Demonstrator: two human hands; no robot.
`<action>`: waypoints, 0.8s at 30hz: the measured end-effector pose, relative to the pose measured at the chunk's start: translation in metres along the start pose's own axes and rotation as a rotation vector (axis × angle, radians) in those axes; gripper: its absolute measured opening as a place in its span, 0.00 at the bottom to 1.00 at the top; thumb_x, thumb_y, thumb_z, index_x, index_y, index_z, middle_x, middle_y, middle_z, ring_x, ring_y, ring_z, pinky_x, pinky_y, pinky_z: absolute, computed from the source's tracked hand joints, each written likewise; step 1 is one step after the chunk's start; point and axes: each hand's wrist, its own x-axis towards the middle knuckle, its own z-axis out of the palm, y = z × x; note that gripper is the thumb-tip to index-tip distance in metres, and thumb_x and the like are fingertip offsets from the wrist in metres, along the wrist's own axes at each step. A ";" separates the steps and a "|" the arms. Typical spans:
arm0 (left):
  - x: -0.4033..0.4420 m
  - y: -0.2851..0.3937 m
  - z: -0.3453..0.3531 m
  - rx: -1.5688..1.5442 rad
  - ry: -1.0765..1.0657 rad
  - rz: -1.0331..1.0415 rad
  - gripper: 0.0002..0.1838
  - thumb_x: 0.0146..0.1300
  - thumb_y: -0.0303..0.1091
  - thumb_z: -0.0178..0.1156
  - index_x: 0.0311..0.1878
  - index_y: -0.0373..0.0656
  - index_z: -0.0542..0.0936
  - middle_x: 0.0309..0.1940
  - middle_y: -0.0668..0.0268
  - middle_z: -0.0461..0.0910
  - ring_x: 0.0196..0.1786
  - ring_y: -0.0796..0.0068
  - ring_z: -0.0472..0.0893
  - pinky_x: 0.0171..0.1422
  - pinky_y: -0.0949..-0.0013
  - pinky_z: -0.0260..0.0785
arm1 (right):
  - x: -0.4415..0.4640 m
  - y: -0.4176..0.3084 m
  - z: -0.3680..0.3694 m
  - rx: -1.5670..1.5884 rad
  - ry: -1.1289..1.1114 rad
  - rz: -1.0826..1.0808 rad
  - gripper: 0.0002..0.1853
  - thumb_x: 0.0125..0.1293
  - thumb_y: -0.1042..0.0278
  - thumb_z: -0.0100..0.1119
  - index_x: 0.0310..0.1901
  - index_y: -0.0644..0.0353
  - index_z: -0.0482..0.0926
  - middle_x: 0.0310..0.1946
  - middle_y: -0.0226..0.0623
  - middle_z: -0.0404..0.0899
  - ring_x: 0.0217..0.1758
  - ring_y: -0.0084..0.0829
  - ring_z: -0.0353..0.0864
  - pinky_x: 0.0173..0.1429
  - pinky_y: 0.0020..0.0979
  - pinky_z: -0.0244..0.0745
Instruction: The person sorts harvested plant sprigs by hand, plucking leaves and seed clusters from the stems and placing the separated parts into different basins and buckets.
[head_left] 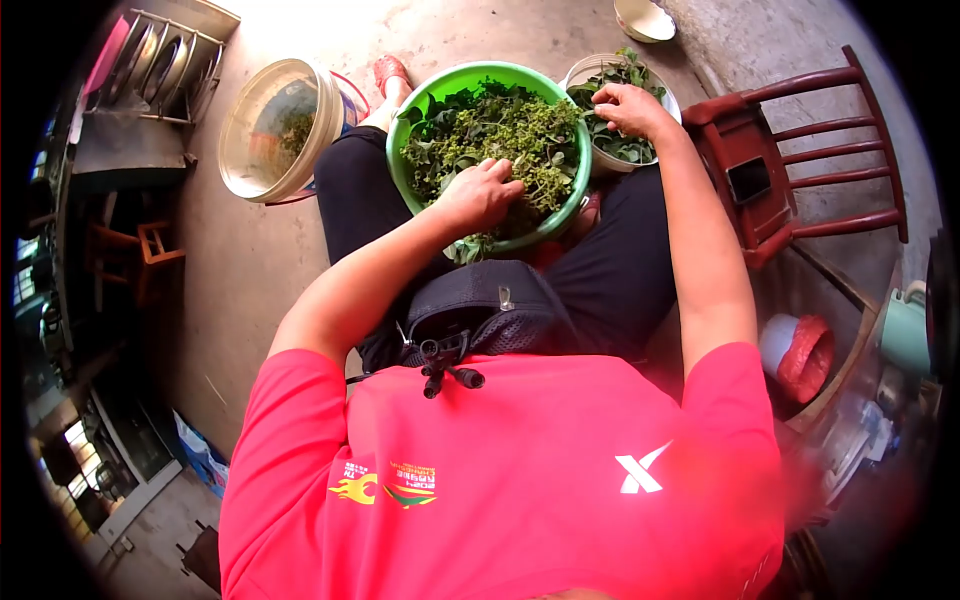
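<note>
A green basin (398, 160) between the knees holds a heap of small green clusters (500, 125) with leaves among them. My left hand (480, 197) rests on the near side of the heap, its fingers curled; what they hold, if anything, is hidden. Right of the basin, a white bucket (672, 100) contains dark green leaves (635, 75). Over its left part is my right hand (628, 108), fingers bent together near leafy sprigs; whatever is in its grip is too small to make out.
A large pale bucket (232, 130) with some greenery inside stands at the left. A red-brown chair (735, 130) bearing a dark flat object (748, 180) is at the right. A small bowl (645, 20) sits at the top, and a dish rack (160, 65) at the upper left.
</note>
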 end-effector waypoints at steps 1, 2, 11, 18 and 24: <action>-0.005 -0.004 -0.004 -0.038 0.085 -0.043 0.09 0.49 0.31 0.57 0.35 0.47 0.75 0.39 0.59 0.71 0.44 0.58 0.74 0.45 0.60 0.71 | -0.001 -0.002 -0.001 0.036 -0.015 0.016 0.16 0.61 0.65 0.58 0.49 0.62 0.76 0.34 0.33 0.80 0.27 0.20 0.78 0.27 0.24 0.71; -0.011 -0.008 -0.008 -0.075 0.168 -0.088 0.09 0.47 0.30 0.58 0.35 0.45 0.74 0.38 0.59 0.71 0.43 0.57 0.74 0.45 0.59 0.71 | -0.003 -0.003 -0.001 0.054 -0.012 0.038 0.16 0.61 0.65 0.57 0.50 0.61 0.76 0.32 0.32 0.79 0.27 0.20 0.77 0.26 0.23 0.70; -0.023 -0.047 -0.057 -0.587 0.564 -0.493 0.14 0.50 0.27 0.62 0.41 0.39 0.74 0.35 0.63 0.74 0.38 0.70 0.76 0.45 0.68 0.70 | 0.004 -0.008 -0.001 0.078 -0.066 0.066 0.16 0.59 0.66 0.56 0.49 0.61 0.76 0.29 0.30 0.78 0.27 0.19 0.77 0.24 0.23 0.69; -0.028 -0.062 -0.053 -0.963 0.520 -0.537 0.17 0.57 0.27 0.59 0.50 0.41 0.73 0.30 0.73 0.71 0.32 0.85 0.70 0.36 0.79 0.65 | 0.006 -0.007 0.000 0.081 -0.074 0.055 0.15 0.60 0.67 0.55 0.48 0.61 0.76 0.29 0.31 0.78 0.26 0.21 0.77 0.22 0.23 0.69; -0.030 -0.033 -0.071 -1.391 0.441 -0.582 0.14 0.60 0.23 0.56 0.50 0.43 0.74 0.35 0.75 0.74 0.34 0.87 0.71 0.37 0.81 0.64 | 0.005 -0.006 -0.003 0.121 -0.064 0.038 0.15 0.60 0.67 0.55 0.49 0.63 0.75 0.28 0.31 0.77 0.25 0.21 0.76 0.23 0.23 0.69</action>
